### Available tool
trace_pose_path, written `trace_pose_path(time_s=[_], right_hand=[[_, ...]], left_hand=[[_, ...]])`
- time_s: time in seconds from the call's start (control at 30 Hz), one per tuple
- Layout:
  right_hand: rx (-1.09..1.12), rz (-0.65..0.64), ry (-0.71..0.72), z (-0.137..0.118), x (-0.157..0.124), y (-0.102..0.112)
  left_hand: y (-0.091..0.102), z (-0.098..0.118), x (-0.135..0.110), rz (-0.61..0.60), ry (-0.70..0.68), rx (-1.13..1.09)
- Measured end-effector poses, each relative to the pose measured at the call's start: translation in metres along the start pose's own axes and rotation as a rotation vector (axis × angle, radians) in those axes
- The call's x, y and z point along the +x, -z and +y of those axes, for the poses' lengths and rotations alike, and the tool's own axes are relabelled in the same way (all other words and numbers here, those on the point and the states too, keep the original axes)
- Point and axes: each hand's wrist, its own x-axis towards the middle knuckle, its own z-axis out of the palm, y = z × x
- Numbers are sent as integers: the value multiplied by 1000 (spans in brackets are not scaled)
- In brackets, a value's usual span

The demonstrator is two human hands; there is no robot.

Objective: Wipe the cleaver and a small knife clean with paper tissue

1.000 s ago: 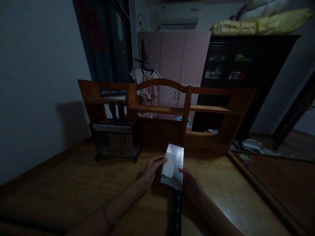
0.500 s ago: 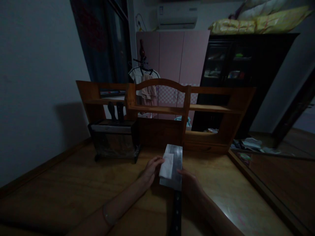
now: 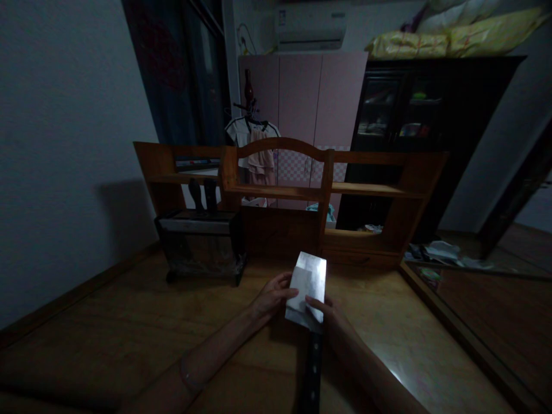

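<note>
A cleaver (image 3: 318, 277) with a broad shiny blade and a black riveted handle is held up over the table, its handle toward me. My right hand (image 3: 330, 313) grips the blade from the right edge near the handle, thumb on the flat face. A folded white tissue (image 3: 301, 286) lies against the left part of the blade. My left hand (image 3: 273, 296) pinches the tissue at the blade's left edge, thumb on top and the other fingers partly hidden behind.
A knife block (image 3: 200, 244) with two black handles sticking up stands on the wooden table (image 3: 207, 339) at the left. Behind it runs a low wooden shelf (image 3: 366, 190). A raised ledge (image 3: 457, 333) borders the table's right side.
The cleaver has shifted slightly right and tilted, its blade now catching more light. My left thumb has come onto the tissue's face, and my right thumb reaches further over the blade.
</note>
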Motion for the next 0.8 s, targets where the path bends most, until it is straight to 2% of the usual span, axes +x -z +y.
trace_pose_path(time_s=[0.27, 0.37, 0.5, 0.8], right_hand=[[-106, 37, 49, -11, -6, 0], [-95, 68, 40, -10, -5, 0], [-67, 43, 42, -10, -4, -2], [-161, 57, 33, -13, -7, -4]], left_hand=[[-6, 1, -1, -61, -12, 11], [-6, -1, 0, -45, -8, -4], [-2, -5, 1, -1, -29, -2], [-3, -4, -6, -6, -6, 220]])
